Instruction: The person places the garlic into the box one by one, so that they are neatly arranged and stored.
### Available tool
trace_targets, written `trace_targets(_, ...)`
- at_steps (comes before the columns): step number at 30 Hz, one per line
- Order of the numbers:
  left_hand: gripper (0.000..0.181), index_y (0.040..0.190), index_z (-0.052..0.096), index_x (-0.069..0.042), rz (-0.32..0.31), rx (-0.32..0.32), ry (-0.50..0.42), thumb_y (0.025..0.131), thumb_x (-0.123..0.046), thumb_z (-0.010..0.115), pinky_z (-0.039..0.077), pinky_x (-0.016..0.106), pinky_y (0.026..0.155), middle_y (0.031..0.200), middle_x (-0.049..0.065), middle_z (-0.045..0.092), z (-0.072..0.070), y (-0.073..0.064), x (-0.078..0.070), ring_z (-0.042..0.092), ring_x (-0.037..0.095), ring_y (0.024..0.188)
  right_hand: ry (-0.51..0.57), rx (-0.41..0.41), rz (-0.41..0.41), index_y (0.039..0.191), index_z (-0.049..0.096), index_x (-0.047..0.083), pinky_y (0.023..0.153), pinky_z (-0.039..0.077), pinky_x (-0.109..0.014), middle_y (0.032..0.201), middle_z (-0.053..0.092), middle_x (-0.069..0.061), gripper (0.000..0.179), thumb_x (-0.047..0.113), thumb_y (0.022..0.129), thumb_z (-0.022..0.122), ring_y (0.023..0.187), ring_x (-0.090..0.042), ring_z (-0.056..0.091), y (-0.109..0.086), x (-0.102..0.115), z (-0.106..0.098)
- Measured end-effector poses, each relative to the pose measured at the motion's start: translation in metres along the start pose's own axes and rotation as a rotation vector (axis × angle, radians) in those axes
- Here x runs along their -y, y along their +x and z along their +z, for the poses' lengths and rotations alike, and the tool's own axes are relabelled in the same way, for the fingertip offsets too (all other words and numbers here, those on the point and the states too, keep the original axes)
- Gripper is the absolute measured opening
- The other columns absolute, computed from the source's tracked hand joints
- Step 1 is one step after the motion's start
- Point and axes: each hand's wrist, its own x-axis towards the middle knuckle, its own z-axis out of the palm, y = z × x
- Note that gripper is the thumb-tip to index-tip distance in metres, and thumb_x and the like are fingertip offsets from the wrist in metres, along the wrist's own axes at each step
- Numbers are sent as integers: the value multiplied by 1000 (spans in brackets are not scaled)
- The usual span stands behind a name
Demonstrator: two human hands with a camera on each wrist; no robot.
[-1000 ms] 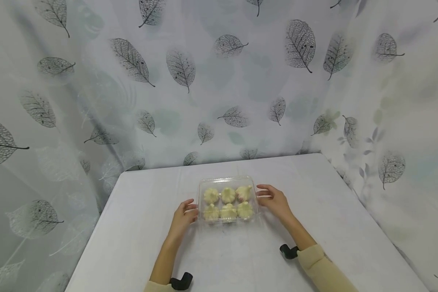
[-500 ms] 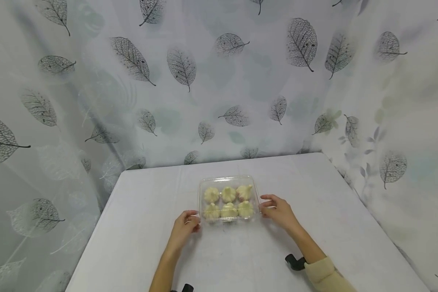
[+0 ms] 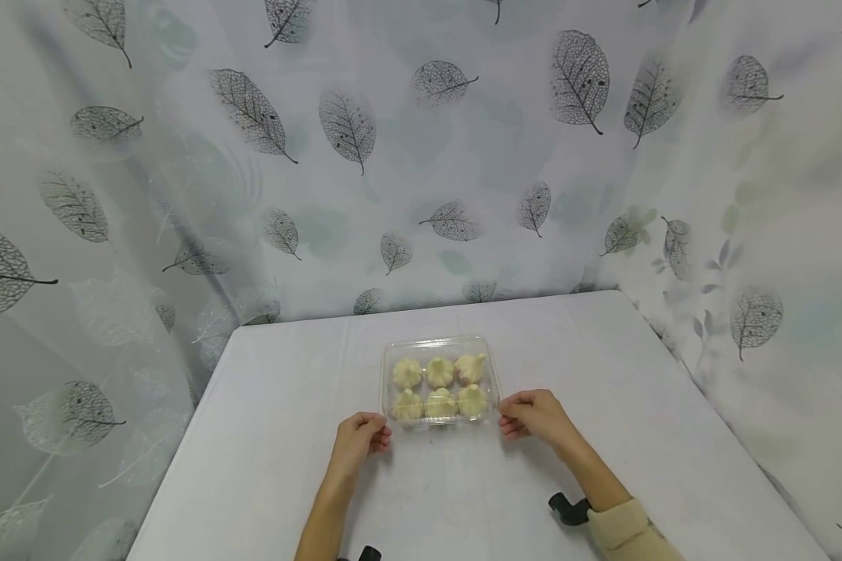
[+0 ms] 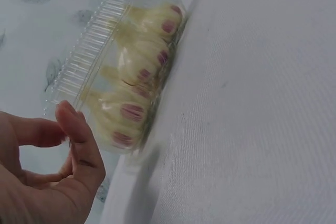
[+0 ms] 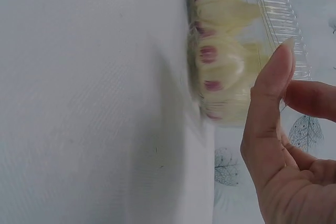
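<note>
A clear plastic clamshell box point(image 3: 436, 343) with its lid down rests on the white table. Inside sit several pale yellow bulbs point(image 3: 440, 372), shaped like garlic, in two rows; purple patches show low on them in both wrist views. My left hand point(image 3: 355, 446) is at the box's near left corner. There its thumb and forefinger pinch the ridged rim point(image 4: 89, 51), as the left wrist view shows. At the near right corner, my right hand point(image 3: 540, 417) pinches the rim point(image 5: 281, 9) between thumb and forefinger.
White cloth covers the table point(image 3: 638, 436). A pale curtain point(image 3: 407, 156) with dark leaf prints hangs behind it and along both sides. Dark wrist mounts point(image 3: 568, 509) stick out beside the forearms.
Both hands have slid nearer along the box's sides to its front corners. Their spread fingers have closed into pinches on the rim. The box has stayed in about the same place.
</note>
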Motion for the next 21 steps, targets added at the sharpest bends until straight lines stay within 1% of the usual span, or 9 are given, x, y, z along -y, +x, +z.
trace_targets(3, 24, 113, 58, 13, 2, -1, 4, 102, -9, 62, 61, 22, 62, 84, 9, 70, -1, 0, 0, 65, 13, 69, 4, 1, -3, 112, 66, -17, 69, 69, -36, 89, 75, -21, 31, 11, 99, 68, 74, -26, 75, -1, 0, 0)
trace_targets(6, 24, 113, 58, 13, 1, 2, 15, 101, -8, 63, 62, 22, 62, 84, 9, 70, -2, 0, -1, 66, 13, 69, 7, -2, -4, 112, 67, -17, 69, 69, -37, 88, 75, -21, 30, 10, 99, 69, 75, -28, 76, -2, 0, 0)
trace_targets(11, 23, 112, 59, 12, 5, 1, 19, 101, -9, 63, 62, 23, 62, 84, 9, 71, -2, 0, -1, 66, 14, 70, 17, -3, 5, 113, 67, -17, 69, 69, -37, 87, 75, -19, 31, 11, 99, 69, 73, -26, 76, -3, 0, -1)
trace_targets(16, 23, 112, 59, 11, 10, -16, 13, 101, -10, 62, 62, 23, 63, 84, 10, 70, -1, 0, -2, 65, 14, 70, 16, 27, 7, 119, 64, -16, 71, 69, -39, 87, 75, -16, 36, 15, 100, 68, 75, -27, 76, -4, 1, -1)
trace_targets(18, 25, 112, 59, 11, 18, -15, 22, 102, -11, 62, 62, 23, 64, 85, 11, 70, -2, 0, -1, 66, 15, 70, 13, 31, 3, 121, 63, -15, 72, 69, -40, 89, 75, -18, 37, 15, 100, 67, 77, -28, 76, -4, 1, -1)
trace_targets(21, 24, 112, 59, 11, 24, -14, 35, 102, -11, 62, 63, 24, 65, 86, 12, 70, -3, 0, -1, 67, 16, 71, -20, -15, -31, 120, 66, -13, 74, 69, -39, 91, 76, -19, 33, 13, 100, 69, 81, -29, 77, -4, 0, -1)
